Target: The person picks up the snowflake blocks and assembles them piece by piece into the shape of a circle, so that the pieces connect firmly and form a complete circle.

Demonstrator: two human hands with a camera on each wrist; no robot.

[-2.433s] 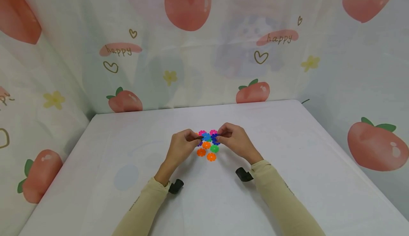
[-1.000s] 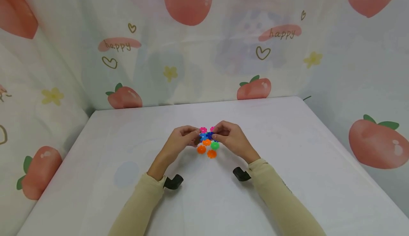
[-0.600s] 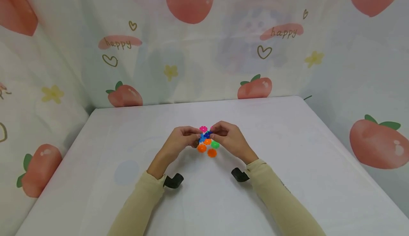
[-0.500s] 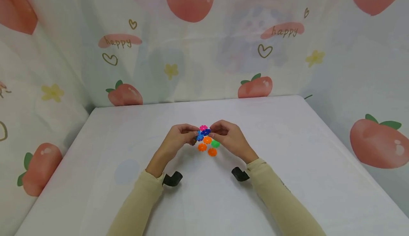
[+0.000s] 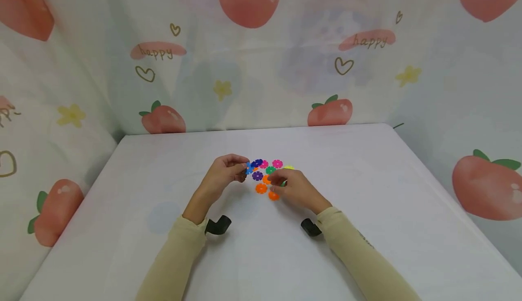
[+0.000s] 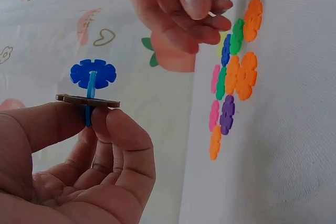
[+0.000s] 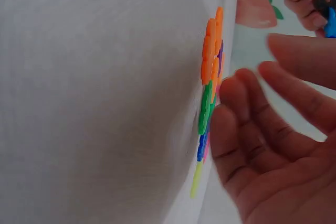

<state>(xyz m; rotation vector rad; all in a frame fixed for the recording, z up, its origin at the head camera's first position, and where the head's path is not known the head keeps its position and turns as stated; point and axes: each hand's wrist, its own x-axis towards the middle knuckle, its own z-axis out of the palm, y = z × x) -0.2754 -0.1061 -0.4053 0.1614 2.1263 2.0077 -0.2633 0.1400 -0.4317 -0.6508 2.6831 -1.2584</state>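
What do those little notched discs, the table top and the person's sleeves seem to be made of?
Notched discs: probably smooth molded plastic; they look thin and stiff, with even, bright color and clean-cut slots.
Table top: seemingly matte white cloth, from its fine grain up close, though a textured sheet is possible.
Sleeves: likely soft, matte fabric, creased near the cuffs.

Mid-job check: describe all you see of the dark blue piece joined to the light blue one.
The dark blue piece is a flat disc with a notched, petal-like rim, apparently plastic. It is joined crosswise to the light blue piece, raised off the table by the left hand. Its broad face shows, tilted, in the left wrist view; only the light blue piece visibly touches it.
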